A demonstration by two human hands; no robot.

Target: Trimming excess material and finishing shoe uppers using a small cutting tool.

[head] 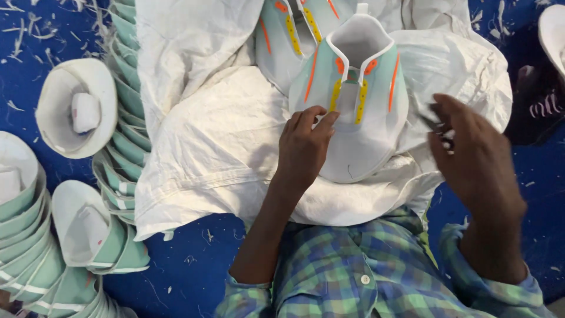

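Head view, near edge first: checked green-and-blue shirt (376,274) at six o'clock, both forearms reaching up from it. Left hand (303,147) just left of centre, fingers loosely curled and spread, fingertips pressing the left flank of the pale green shoe upper (359,112) beside its yellow eyelet strip; nothing gripped, only touching and steadying. Right hand (471,153) at three o'clock, blurred, half open with fingers bent, hovering just beside the upper's right edge; something thin and dark near the fingertips, too blurred to tell whether held. Shoe upper lying toe toward the body, collar pointing to twelve o'clock, resting on a crumpled white sack (218,141). A second matching upper (282,41) behind it at eleven o'clock, partly tucked in the sack.

Judged for doing this well: keep the left fingertips flat on the panel so the upper does not slide on the loose cloth, and keep them off the orange trim lines.

Farther out, at nine o'clock, a long stack of nested green uppers (123,118) on the blue floor (194,259), more stacks at seven to eight o'clock, white scraps scattered around.
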